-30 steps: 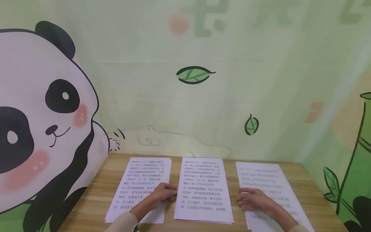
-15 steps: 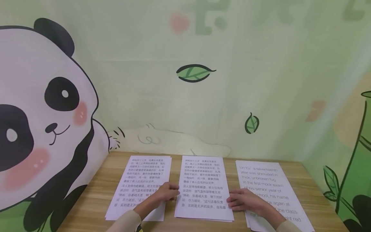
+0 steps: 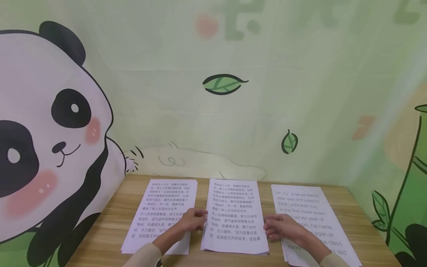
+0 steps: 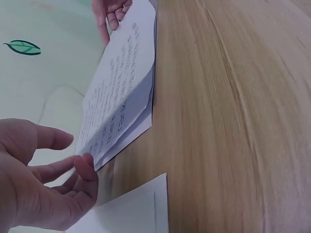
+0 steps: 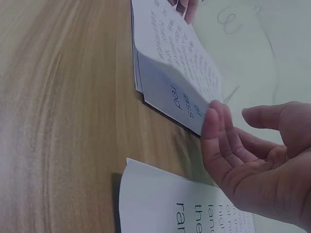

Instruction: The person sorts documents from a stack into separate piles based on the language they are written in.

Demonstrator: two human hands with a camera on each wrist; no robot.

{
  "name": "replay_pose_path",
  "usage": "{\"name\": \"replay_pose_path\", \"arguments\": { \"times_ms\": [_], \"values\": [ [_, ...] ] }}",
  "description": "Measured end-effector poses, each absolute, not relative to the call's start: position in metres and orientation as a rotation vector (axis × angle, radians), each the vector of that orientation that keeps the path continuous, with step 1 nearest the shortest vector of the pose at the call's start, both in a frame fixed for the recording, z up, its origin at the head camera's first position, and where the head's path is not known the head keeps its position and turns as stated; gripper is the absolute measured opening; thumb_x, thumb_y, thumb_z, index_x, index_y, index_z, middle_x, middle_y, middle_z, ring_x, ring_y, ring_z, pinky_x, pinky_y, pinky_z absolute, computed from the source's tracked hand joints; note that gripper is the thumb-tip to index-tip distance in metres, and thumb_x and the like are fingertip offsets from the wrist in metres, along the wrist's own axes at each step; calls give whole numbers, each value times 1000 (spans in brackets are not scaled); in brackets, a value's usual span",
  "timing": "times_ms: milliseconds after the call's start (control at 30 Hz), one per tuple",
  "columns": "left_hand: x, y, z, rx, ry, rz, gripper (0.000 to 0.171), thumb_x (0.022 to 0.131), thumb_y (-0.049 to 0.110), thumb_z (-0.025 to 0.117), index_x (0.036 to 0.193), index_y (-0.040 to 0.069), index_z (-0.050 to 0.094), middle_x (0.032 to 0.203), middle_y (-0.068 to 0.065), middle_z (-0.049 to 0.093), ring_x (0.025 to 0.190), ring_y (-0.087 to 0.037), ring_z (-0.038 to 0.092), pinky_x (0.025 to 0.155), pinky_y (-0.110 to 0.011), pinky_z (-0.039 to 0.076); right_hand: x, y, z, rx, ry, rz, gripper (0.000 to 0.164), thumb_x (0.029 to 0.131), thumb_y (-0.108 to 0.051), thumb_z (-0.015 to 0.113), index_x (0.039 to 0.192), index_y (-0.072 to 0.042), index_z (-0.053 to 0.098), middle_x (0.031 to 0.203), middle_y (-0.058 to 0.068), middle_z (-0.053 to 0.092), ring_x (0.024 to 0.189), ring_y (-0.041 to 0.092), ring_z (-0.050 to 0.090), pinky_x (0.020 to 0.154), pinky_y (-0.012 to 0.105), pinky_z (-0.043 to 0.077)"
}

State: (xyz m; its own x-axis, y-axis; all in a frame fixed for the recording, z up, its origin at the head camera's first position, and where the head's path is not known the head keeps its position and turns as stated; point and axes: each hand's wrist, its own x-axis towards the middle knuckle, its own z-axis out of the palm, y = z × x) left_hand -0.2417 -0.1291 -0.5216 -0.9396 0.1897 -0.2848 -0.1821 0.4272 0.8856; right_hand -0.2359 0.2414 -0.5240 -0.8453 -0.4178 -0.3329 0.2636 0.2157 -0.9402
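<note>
My left hand (image 3: 191, 222) and right hand (image 3: 282, 228) stand on opposite sides of the middle paper stack (image 3: 233, 211), printed with Chinese text. In the right wrist view, the top of this stack (image 5: 170, 53) bows up, and larger English letters show on the shaded part below. The fingers of my right hand (image 5: 257, 165) are bent at the stack's side edge, with the thumb held apart. Seen from the left wrist, my left hand (image 4: 48, 179) has its curved fingertips right at the opposite edge, thumb apart from them.
A second stack of Chinese-printed sheets (image 3: 160, 200) lies to the left, partly under my left forearm. English-printed sheets (image 3: 300, 200) lie on the right, partly covered by my right hand. All rest on a wooden table (image 3: 353, 211) against a panda-printed backdrop (image 3: 173, 111).
My right hand has moved left from the right-hand sheets to the middle stack's edge, and my left hand slightly right to its other edge. The stack's sheets have shifted a little.
</note>
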Motion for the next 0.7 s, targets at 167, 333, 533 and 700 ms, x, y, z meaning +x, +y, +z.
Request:
{"name": "replay_pose_path", "arguments": {
  "times_ms": [167,333,533,700],
  "values": [
    [-241,-127,-530,12,2248,1644,42,88,8,68,126,-8,61,99,-12,71,81,-18,68,73,-31,57,-238,241,-526,-97,2012,-1672,63,104,-25,56,146,18,36,108,9,71,94,15,70,87,31,61],
    [-241,-128,-543,3,2132,1729,47,85,-3,69,128,-13,54,102,-16,75,81,-17,71,76,-34,62,-237,236,-533,-94,1950,-1683,68,104,-24,57,149,19,29,124,20,70,112,30,71,95,42,60],
    [-243,-125,-548,84,2102,1713,66,85,-4,70,144,-13,42,118,-25,72,93,-24,74,81,-38,62,-237,238,-533,-108,1914,-1701,69,103,-16,54,153,18,21,131,23,66,118,33,69,96,44,59],
    [-243,-122,-545,78,2106,1722,69,83,-4,69,146,-10,42,119,-23,72,93,-22,73,82,-38,62,-235,240,-528,-68,1959,-1693,70,102,-16,56,153,16,22,125,18,70,112,30,71,94,43,60]
  ]
}}
